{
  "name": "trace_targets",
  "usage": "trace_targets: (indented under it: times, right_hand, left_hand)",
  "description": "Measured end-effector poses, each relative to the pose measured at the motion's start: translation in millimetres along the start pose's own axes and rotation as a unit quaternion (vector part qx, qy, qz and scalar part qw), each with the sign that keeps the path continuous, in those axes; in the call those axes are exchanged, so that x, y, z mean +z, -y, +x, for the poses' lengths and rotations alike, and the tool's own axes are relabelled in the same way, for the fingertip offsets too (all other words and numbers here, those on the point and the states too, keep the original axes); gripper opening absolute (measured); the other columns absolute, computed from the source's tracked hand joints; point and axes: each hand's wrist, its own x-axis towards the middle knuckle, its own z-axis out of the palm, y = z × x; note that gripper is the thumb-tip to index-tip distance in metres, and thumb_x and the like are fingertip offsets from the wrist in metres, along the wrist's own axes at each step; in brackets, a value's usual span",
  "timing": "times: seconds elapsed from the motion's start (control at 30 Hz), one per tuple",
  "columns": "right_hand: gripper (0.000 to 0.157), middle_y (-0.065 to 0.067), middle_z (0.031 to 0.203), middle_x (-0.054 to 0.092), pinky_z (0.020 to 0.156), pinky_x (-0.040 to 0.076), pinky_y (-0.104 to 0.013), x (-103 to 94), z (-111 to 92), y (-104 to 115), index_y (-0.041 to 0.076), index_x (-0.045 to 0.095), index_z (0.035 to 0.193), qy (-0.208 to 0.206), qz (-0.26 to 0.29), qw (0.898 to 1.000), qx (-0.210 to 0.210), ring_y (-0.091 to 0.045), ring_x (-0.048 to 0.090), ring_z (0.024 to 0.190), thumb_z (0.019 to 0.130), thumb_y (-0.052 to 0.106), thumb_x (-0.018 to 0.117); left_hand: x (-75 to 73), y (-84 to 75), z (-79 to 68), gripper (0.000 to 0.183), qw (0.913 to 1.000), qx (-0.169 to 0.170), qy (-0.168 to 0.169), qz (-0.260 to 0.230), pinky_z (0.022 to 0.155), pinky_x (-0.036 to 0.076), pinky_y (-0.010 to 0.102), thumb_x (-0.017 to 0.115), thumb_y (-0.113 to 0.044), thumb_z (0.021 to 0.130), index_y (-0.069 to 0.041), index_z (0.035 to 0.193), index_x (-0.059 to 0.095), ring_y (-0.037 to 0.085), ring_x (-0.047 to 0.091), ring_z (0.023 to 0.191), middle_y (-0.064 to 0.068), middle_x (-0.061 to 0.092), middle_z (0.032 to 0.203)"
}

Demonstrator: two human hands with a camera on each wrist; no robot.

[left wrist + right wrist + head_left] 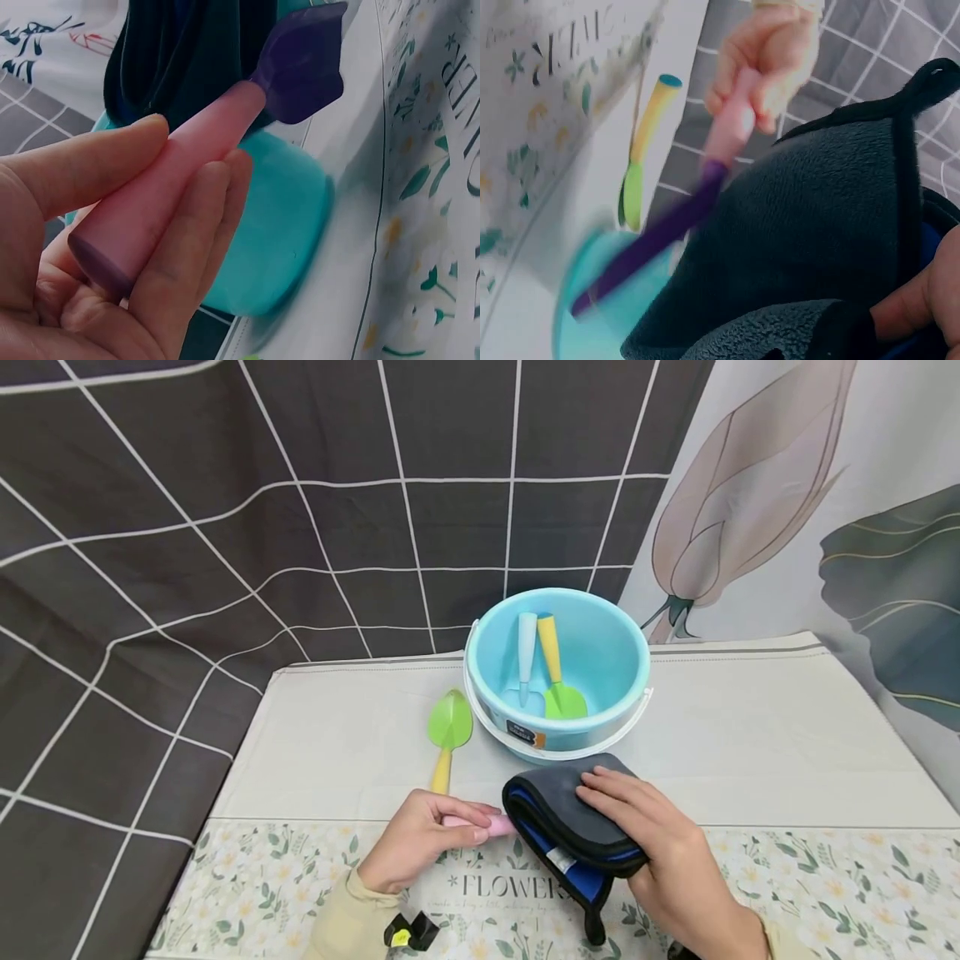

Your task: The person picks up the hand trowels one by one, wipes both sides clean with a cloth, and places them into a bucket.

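Tool (498, 825) and cloth (573, 802) at a printed table (352, 739)

Tool: pink handle (169, 191), purple blade (304, 67). Located near left of the bucket (581, 739). Left hand (427, 839) pinches the handle between thumb and fingers, a hold that presumably leaves the blade clear. Blade hidden behind the cloth from where I stand; whether the two touch, I cannot tell.

Cloth: grey one face, blue the other, black edging, loop at one corner. Folded, near side of the bucket. Right hand (667, 843) grips it, fingers laid over the grey face and thumb tucked at the edge, apparently to keep the fold together.

Bucket: light blue, far side of the table. White bail (552, 757) hangs to the near side, leaving the mouth unobstructed. Contents: blue trowel (527, 643) and green trowel (562, 702), side by side, handles far, probably easy to grasp so.

Loose trowel (450, 722): green and yellow, left of the bucket, blade far; likely within the left hand's reach.

Writing: table lettering (498, 886) reads "FLOWER", its end cut off by the cloth; finer line illegible. Bucket label (522, 732), dark and orange, too small to read. Cloth tag (561, 860), white, nothing legible. Brands: none readable.
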Motion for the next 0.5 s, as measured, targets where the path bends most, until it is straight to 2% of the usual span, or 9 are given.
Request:
trace_targets:
  times: [0.07,0.1,0.17,0.2,0.3,0.33,0.43,0.5]
  right_hand:
    - [0.071,-0.009,0.141,0.058,0.115,0.025,-0.017,4.5,-1,1,0.011,0.063,0.136,0.026,-0.012,1.0,-0.01,-0.028,0.051,0.133,0.072,-0.02,0.057]
    - [0.086,-0.01,0.143,0.056,0.116,0.023,-0.018,6.9,-2,1,0.012,0.061,0.138,0.044,-0.019,0.999,-0.018,-0.029,0.049,0.135,0.061,-0.024,0.054]
    - [0.096,-0.009,0.149,0.051,0.119,0.016,-0.019,11.9,-3,0,0.013,0.058,0.142,0.084,-0.044,0.995,-0.035,-0.03,0.044,0.139,0.055,-0.024,0.049]
    - [0.099,-0.009,0.151,0.048,0.12,0.013,-0.021,14.2,-4,-1,0.014,0.056,0.144,0.107,-0.053,0.992,-0.042,-0.03,0.042,0.141,0.054,-0.024,0.048]
    - [0.099,-0.006,0.155,0.044,0.12,0.026,-0.04,19.2,-5,-1,0.017,0.052,0.147,0.176,-0.068,0.981,-0.053,-0.031,0.038,0.143,0.058,-0.023,0.059]
    - [0.1,-0.005,0.156,0.043,0.12,0.025,-0.041,20.3,-6,-1,0.018,0.051,0.148,0.192,-0.071,0.977,-0.053,-0.031,0.037,0.144,0.058,-0.023,0.061]
    - [0.105,-0.003,0.156,0.042,0.109,0.037,-0.054,21.5,-7,-1,0.02,0.049,0.15,0.22,-0.071,0.972,-0.05,-0.032,0.037,0.144,0.056,-0.024,0.067]
    - [0.106,-0.002,0.156,0.042,0.112,0.035,-0.051,22.1,-7,-2,0.02,0.049,0.15,0.215,-0.073,0.972,-0.053,-0.031,0.036,0.145,0.055,-0.025,0.066]
  left_hand:
    - [1.6,0.5,1.1,0.02,1.0,-0.001,-0.007,-0.005,0.093,0.053,0.026,0.077,-0.001,0.084,0.011,0.099,0.073,0.024,0.067,0.112,0.02,0.071,0.115]
    - [2.1,0.6,1.5,0.019,0.9999,-0.003,-0.012,-0.005,0.093,0.053,0.026,0.077,-0.002,0.084,0.011,0.098,0.073,0.024,0.067,0.112,0.019,0.072,0.115]
    - [2.5,0.7,1.9,0.019,0.9997,-0.005,-0.022,-0.004,0.093,0.053,0.026,0.078,-0.003,0.083,0.01,0.097,0.074,0.025,0.068,0.111,0.018,0.072,0.115]
    - [2.4,0.7,1.9,0.019,0.9996,-0.005,-0.027,-0.003,0.093,0.053,0.025,0.078,-0.003,0.083,0.01,0.096,0.074,0.025,0.068,0.111,0.018,0.072,0.114]
    - [2.3,0.7,1.6,0.016,0.9992,-0.004,-0.039,0.008,0.093,0.052,0.025,0.079,-0.002,0.082,0.01,0.091,0.074,0.025,0.068,0.11,0.017,0.073,0.112]
    - [2.2,1.0,1.5,0.013,0.999,-0.002,-0.042,0.012,0.094,0.051,0.025,0.079,-0.001,0.082,0.009,0.089,0.075,0.025,0.067,0.111,0.016,0.073,0.111]
    - [1.9,1.7,0.9,0.007,0.9985,0.008,-0.051,0.019,0.094,0.051,0.025,0.078,0.001,0.08,0.006,0.084,0.074,0.027,0.067,0.111,0.015,0.074,0.109]
    - [1.2,2.1,0.6,0.003,0.9982,0.015,-0.053,0.021,0.094,0.051,0.025,0.077,0.003,0.08,0.005,0.082,0.074,0.028,0.067,0.112,0.015,0.074,0.109]
